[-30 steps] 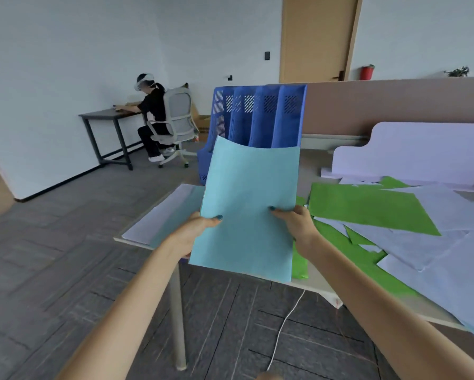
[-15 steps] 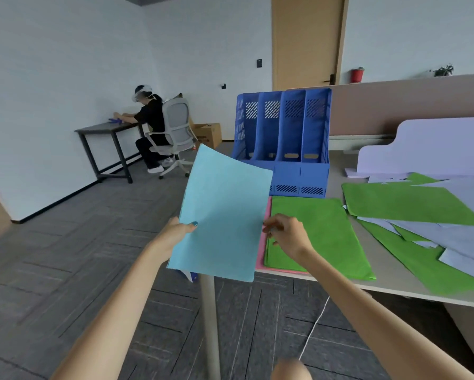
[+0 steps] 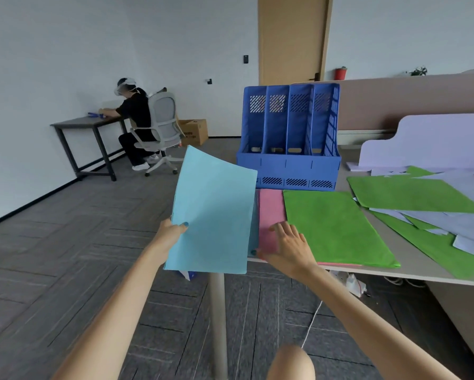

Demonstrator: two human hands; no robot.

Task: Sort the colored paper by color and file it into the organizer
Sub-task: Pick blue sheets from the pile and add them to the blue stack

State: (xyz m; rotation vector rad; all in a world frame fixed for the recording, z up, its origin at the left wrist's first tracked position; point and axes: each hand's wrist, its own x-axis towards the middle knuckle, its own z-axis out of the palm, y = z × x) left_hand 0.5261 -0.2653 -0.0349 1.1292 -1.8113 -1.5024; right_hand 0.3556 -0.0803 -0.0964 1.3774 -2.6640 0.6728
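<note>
Head camera: we see the left hand (image 3: 171, 233) pinching a light blue sheet (image 3: 213, 212) by its left edge, thumb on the front, holding it tilted in the air just off the desk's (image 3: 411, 266) near left corner. The right hand (image 3: 288, 246) rests flat, fingers spread, on a pink sheet (image 3: 271, 212) lying at that corner, its thumb touching the edge of a blue sheet beneath. A green sheet (image 3: 331, 226) overlaps the pink one on its right. Behind them, at the desk's left edge, a blue four-slot organizer (image 3: 290, 149) stands upright. Loose green and lavender papers (image 3: 436, 207) spread toward the desk's right side. Across the room, a seated person (image 3: 135, 119) works at a dark table (image 3: 85, 124).
</note>
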